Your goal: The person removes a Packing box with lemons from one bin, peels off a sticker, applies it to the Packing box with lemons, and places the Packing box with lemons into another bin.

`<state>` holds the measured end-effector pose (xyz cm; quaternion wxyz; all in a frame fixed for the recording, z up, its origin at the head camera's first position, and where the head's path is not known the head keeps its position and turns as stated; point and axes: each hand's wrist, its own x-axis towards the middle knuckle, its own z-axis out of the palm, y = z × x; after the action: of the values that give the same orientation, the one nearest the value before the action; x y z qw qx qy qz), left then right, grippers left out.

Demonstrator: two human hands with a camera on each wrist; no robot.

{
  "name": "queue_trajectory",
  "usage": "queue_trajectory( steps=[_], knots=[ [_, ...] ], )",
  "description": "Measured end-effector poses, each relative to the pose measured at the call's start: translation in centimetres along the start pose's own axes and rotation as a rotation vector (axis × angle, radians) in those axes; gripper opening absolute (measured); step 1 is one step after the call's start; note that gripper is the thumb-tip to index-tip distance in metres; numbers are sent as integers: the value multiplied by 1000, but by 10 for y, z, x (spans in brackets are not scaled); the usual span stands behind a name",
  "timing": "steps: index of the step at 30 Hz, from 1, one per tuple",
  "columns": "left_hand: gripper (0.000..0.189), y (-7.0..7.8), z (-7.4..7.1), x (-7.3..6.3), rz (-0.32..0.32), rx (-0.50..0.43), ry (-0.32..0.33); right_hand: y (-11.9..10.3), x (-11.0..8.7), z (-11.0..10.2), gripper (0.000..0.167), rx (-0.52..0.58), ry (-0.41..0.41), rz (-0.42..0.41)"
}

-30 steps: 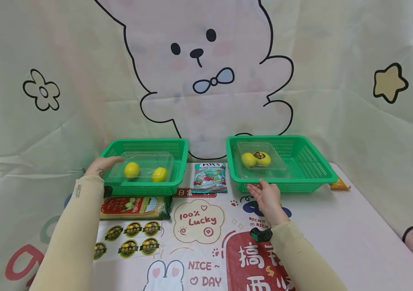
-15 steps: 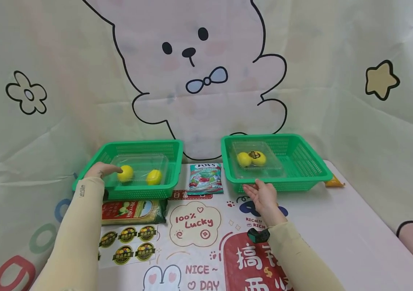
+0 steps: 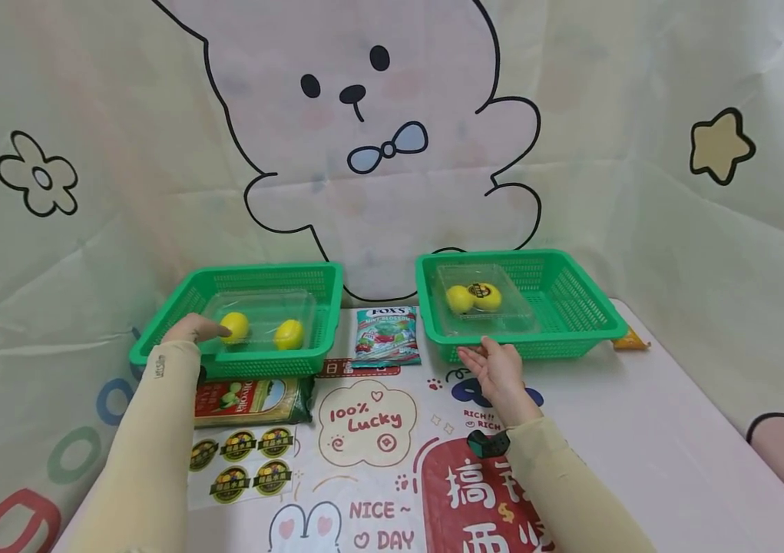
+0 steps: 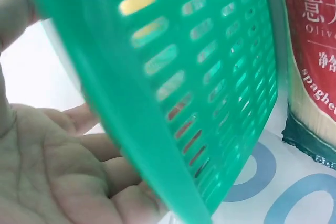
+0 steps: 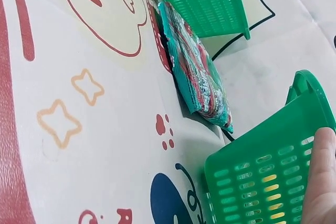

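Note:
In the head view, my left hand (image 3: pixel 193 329) is over the left end of a green plastic basket (image 3: pixel 332 307), its thumb pointing at the left of two lemons (image 3: pixel 289 335). These lie in a clear plastic box (image 3: pixel 263 303) in that basket. The left wrist view shows the palm (image 4: pixel 58 161) facing the camera, fingertips hidden behind the basket's rim. My right hand (image 3: pixel 498 378) is at the front rim of a second green basket (image 3: pixel 571 307), fingers extended. In it is another clear box (image 3: pixel 516 307) with two lemons (image 3: pixel 461 299), one bearing a round sticker (image 3: pixel 480 290).
Between the baskets lies a FOX'S candy bag (image 3: pixel 386 336). A spaghetti pack (image 3: pixel 253 401) lies before the left basket, with a sheet of round stickers (image 3: pixel 253 461) nearer me. An orange packet (image 3: pixel 630 339) pokes out beside the right basket. A printed curtain stands behind.
My left hand has shifted from the left basket's left side to over its inside, close to the left lemon. The right hand holds its place. The head view has turned slightly right.

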<state>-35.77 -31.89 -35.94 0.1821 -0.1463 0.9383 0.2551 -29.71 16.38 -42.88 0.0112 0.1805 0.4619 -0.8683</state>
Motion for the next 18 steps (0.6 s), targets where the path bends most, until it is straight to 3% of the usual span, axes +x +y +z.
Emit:
queue_trajectory(
  steps=[7,14,18],
  knots=[
    [71,-6,5,-3,45,-53,95,1,-2,0,13,2,-6,-19],
    [38,-14,2,3,69,-117,78,1,-2,0,14,4,-19,-21],
    [61,-16,-1,4,76,-209,80,1,-2,0,14,8,-26,-21]
  ],
)
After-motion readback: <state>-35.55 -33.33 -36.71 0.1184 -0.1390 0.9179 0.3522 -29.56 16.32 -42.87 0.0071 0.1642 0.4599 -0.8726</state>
